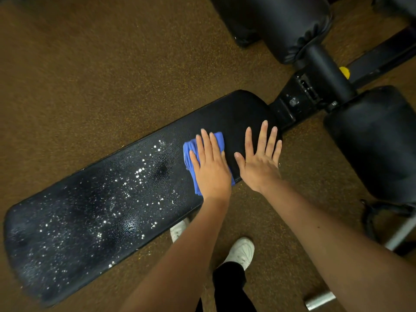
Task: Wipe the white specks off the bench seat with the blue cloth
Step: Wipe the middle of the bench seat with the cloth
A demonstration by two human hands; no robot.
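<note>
A long black padded bench seat (pixel 85 212) runs from lower left to upper right. White specks (pixel 126 194) are scattered over its left and middle parts; the right end under my hands looks dark and free of specks. The folded blue cloth (pixel 191 152) lies on the seat, and my left hand (pixel 210 167) presses flat on it with straight fingers. Just to the right, my right hand (pixel 261 158) rests flat on the bare seat near its right end, fingers spread.
Brown speckled floor (pixel 90 64) surrounds the bench. Black roller pads (pixel 371 140) and the bench's metal frame (pixel 299 95) stand at the upper right. My white shoes (pixel 242 251) are on the floor below the seat. A metal tube end (pixel 319 300) lies at the lower right.
</note>
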